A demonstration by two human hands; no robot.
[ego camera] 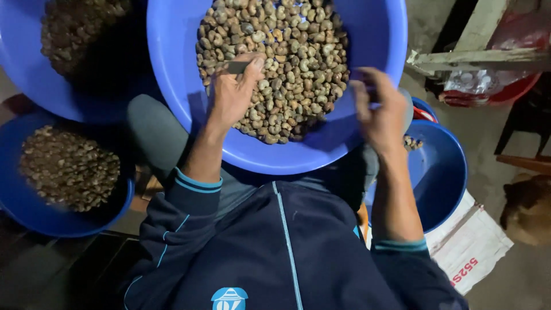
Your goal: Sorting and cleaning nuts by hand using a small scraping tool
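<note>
1. Blue basin (34,57) sat at upper left, holding a dark heap of nuts (80,31), partly in shadow.
2. Second blue basin (34,212) lay at lower left, holding a paler, browner heap of nuts (69,169).
3. Another blue basin (442,172) stood at right, mostly bare inside; a few nuts showed near its upper left rim.
4. White woven sack (476,244) with red print lay flat on the floor, just under that basin's lower right edge.
5. Red tub (511,92) sat at upper right, with clear plastic bags (479,80) in it.
6. Worn pale wooden frame (476,54) crossed above the tub.
7. Brown furry animal (528,209) at right edge, blurred.
</note>
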